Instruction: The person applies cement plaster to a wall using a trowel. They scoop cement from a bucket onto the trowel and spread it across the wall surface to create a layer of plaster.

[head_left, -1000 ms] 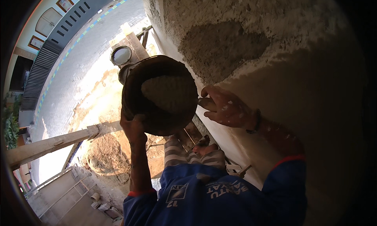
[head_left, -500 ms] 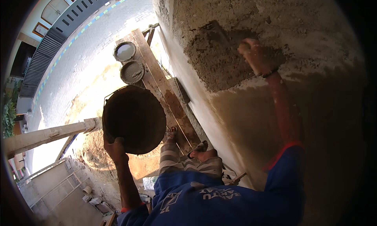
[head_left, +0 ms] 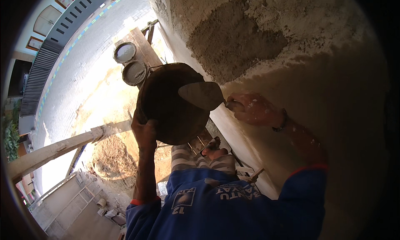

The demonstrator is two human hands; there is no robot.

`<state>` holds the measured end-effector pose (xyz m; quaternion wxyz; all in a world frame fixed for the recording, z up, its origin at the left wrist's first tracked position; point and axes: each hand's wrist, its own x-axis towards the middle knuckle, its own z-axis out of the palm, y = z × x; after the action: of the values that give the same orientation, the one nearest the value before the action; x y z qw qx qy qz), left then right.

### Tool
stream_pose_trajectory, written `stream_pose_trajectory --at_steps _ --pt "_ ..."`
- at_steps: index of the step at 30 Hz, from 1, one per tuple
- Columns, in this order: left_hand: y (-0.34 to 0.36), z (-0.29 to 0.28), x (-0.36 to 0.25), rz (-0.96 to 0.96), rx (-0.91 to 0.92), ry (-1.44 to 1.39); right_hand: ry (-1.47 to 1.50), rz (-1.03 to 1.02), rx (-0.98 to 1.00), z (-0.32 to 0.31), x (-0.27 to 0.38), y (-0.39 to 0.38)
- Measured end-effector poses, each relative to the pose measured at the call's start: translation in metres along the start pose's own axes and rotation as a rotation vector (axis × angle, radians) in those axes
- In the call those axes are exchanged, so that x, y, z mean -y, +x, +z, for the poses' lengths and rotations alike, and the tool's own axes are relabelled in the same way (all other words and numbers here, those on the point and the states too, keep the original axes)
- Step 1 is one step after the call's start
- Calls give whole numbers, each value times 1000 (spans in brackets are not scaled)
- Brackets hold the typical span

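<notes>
My left hand [head_left: 144, 130] grips the lower left rim of a dark round bucket [head_left: 166, 119], which is tilted with its mouth toward me. Its inside is too dark to tell how much it holds. My right hand [head_left: 256, 109] is closed round the handle of a trowel [head_left: 202, 95]. The trowel's rounded blade lies over the bucket's mouth at its right side. Beyond my right hand, a patch of wet mortar [head_left: 235, 40] covers part of the rough wall [head_left: 316, 15]; the wall below it is smoother.
Under my feet runs a wooden plank [head_left: 143, 46] high above the ground. Two buckets, one with pale liquid [head_left: 125, 52] and one with grey mortar [head_left: 134, 72], stand at its far end. A beam [head_left: 54, 146] crosses at left. A sand heap [head_left: 112, 156] lies below.
My right hand has come down from the wall to the bucket with the trowel. My left hand has moved the bucket right and up toward the wall. The mortar patch looks smoother.
</notes>
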<state>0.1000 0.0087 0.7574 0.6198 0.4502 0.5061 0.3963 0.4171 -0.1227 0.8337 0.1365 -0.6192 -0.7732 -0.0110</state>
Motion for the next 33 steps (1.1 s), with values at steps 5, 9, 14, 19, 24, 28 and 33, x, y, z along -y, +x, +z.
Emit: stream_pose_trajectory --at_steps 5,9,14,19,24,28,33 --pt "-4 31 -27 35 98 31 -214 104 215 10 20 21" --pt "-11 47 -50 -7 156 63 -170 134 197 16 43 27" --pt "-18 57 -64 57 242 116 -196 -29 265 12 51 -11" --pt "-36 63 -60 121 271 208 -501 -94 -26 -45 41 -16" --pt "-53 83 -72 255 328 335 -563 100 198 -30 44 -9" --pt "-56 84 -82 300 285 405 -160 172 402 -11 30 -17" --pt "-52 85 -62 325 292 342 1042 431 387 80 23 -57"
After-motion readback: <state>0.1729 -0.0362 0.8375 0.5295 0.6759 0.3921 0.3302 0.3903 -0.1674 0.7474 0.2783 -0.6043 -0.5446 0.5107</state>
